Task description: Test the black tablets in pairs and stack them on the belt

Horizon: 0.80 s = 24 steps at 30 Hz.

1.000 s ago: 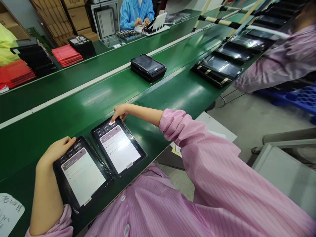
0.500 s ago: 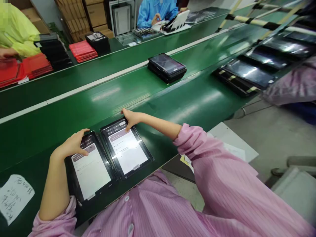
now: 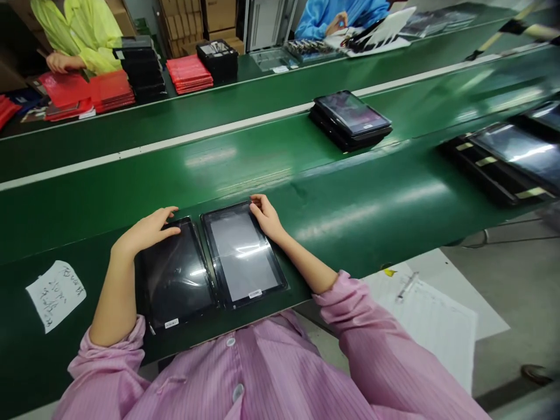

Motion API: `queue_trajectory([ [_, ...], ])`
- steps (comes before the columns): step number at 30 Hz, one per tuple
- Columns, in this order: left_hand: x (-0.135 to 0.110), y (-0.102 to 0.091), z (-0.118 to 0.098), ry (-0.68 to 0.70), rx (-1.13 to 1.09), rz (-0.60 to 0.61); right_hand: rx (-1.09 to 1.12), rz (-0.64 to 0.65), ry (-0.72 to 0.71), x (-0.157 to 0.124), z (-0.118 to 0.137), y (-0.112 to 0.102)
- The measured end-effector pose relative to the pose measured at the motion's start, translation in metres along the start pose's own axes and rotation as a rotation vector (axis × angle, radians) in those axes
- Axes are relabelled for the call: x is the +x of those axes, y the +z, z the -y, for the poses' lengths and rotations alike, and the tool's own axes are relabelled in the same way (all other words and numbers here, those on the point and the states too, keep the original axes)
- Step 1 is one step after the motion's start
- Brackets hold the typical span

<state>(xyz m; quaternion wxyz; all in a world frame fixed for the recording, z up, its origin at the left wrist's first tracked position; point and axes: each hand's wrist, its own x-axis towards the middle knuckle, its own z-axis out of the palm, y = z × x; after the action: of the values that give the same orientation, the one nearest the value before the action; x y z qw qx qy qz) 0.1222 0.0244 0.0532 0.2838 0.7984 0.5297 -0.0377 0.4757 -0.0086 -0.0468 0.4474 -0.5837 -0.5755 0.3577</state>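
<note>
Two black tablets lie side by side, screens up, on the green bench in front of me. The left tablet [image 3: 179, 280] has a dark screen; the right tablet [image 3: 245, 256] glows a blank, dim grey. Each carries a small white label on its lower edge. My left hand [image 3: 149, 232] is at the left tablet's top edge, its thumb over the screen and its fingers past the rim. My right hand [image 3: 266, 219] grips the right tablet's upper right corner, with thumb and fingers bent around it.
Handwritten paper [image 3: 56, 294] lies at left. A tablet stack [image 3: 350, 119] sits ahead, with more tablets [image 3: 511, 157] at right. Below the bench's right side are sheets with a pen [image 3: 409, 286]. Across the line, two people work near red pouches [image 3: 189, 73] and black stacks [image 3: 142, 67].
Both screens showed a bright page with a menu; now the left is dark and the right dim grey. My right thumb has moved off the screen to the corner. The view has shifted right-to-left across the bench.
</note>
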Motion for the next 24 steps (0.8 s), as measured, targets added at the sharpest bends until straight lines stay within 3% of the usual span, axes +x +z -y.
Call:
queue_trajectory([
  [3, -0.007, 0.006, -0.003, 0.085, 0.038, 0.075, 0.135, 0.095, 0.032, -0.013, -0.007, -0.010],
  [6, -0.011, 0.011, -0.011, 0.074, 0.159, 0.143, 0.255, 0.221, 0.064, -0.021, -0.010, -0.021],
  [11, -0.015, 0.015, -0.021, 0.065, 0.222, 0.219, 0.257, 0.372, -0.004, -0.030, -0.006, -0.030],
  [20, -0.016, 0.024, -0.019, 0.122, 0.265, 0.198, 0.119, 0.469, -0.060, -0.032, 0.003, -0.032],
  [24, -0.014, 0.031, -0.024, 0.065, 0.319, 0.168, 0.099, 0.466, -0.093, -0.032, 0.005, -0.033],
])
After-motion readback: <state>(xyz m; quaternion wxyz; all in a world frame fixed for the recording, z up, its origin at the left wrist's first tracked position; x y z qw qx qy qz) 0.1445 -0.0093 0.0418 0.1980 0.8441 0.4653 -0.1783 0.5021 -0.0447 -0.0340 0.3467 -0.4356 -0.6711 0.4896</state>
